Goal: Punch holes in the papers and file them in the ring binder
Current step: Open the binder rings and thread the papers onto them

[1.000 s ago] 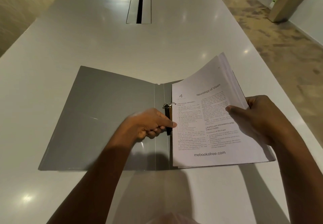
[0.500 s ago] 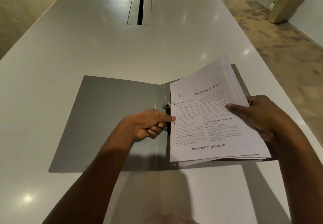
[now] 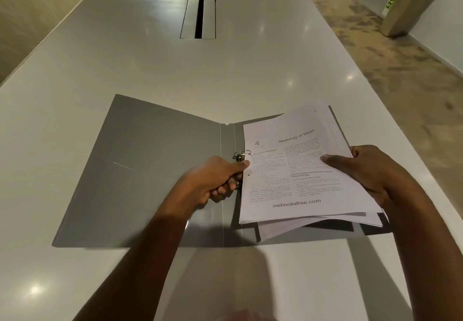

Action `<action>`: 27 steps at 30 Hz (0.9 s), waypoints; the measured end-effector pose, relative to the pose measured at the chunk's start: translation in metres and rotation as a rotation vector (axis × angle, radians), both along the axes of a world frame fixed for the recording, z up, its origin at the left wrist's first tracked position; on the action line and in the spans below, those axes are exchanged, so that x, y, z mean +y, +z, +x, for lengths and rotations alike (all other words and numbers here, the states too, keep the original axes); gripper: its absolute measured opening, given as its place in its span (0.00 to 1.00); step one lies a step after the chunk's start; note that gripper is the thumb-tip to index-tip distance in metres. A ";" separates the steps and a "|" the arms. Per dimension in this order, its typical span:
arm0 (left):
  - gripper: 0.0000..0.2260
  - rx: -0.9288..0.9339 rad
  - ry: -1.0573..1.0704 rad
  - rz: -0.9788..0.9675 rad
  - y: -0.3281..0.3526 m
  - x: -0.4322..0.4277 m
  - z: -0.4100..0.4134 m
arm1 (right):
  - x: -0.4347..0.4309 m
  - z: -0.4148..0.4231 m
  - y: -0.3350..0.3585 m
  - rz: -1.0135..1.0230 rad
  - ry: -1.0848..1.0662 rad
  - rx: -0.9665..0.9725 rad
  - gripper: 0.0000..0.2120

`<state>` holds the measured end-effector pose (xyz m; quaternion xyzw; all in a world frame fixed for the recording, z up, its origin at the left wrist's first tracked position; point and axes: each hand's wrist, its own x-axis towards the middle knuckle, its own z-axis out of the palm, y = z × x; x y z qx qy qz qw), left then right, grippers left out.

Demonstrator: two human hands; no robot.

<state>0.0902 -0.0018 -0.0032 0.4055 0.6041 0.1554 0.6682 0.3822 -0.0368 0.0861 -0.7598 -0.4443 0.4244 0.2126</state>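
papers (image 3: 300,170), centre right: light, floppy sheaf, fanning; right hand (image 3: 363,172) is pinching its outer edge, left hand (image 3: 215,183) is curling at the punched margin by the ring binder (image 3: 150,170) rings.

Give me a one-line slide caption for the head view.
Left hand at the ring mechanism of an open grey binder while the right hand holds the papers.

left hand (image 3: 215,183) fist-curled, thumb extended right; right hand (image 3: 370,172) gripping, thumb on top. both forearms reach in from near table edge.
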 end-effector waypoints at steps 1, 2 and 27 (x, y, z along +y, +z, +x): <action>0.17 -0.017 0.000 -0.015 0.001 0.000 0.000 | 0.000 0.000 0.000 0.000 0.007 -0.006 0.16; 0.18 -0.043 -0.004 -0.034 0.001 0.001 -0.001 | 0.000 0.000 -0.001 0.002 0.011 -0.007 0.16; 0.08 -0.065 -0.094 -0.017 -0.005 -0.002 -0.011 | -0.010 0.008 -0.031 0.029 -0.019 0.201 0.08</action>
